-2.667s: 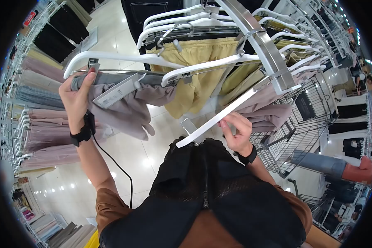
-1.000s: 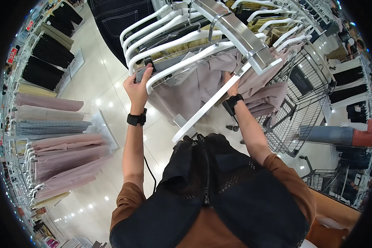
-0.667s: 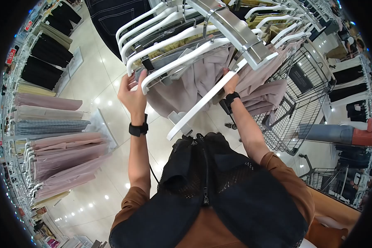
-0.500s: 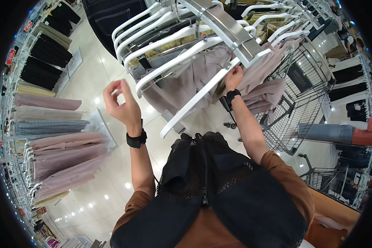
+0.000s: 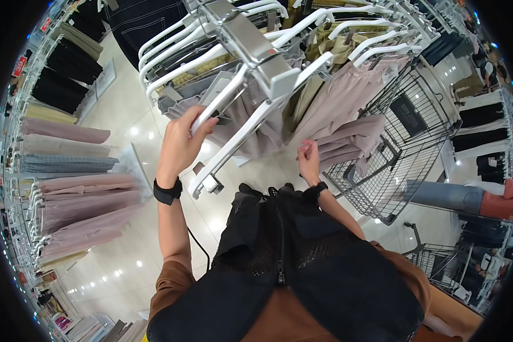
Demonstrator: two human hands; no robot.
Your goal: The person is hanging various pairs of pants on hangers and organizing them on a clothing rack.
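Observation:
My left hand (image 5: 183,142) is closed around the end of a white clip hanger (image 5: 225,96) on the silver display arm (image 5: 246,41). In front of it, another white hanger (image 5: 236,142) slants down toward me, with a clip at its lower end and no garment visible on it. Mauve-grey cloth (image 5: 259,128) hangs behind these hangers. My right hand (image 5: 309,161) is off the hangers, its fingers loosely bent and nothing visible in them. Beside it is draped a mauve garment (image 5: 353,137), with pale pink trousers (image 5: 339,97) hanging above.
A wire shopping cart (image 5: 404,131) stands to the right, a second cart (image 5: 439,259) lower right. Racks of folded-over trousers (image 5: 80,205) line the left. Dark jeans (image 5: 145,25) and olive garments (image 5: 339,48) hang farther along the rack. A mannequin in jeans (image 5: 447,195) is at right.
My left hand has moved from the air onto a hanger and closed on it. My right hand has let go of the front hanger and lowered. The rack appears shifted left in view.

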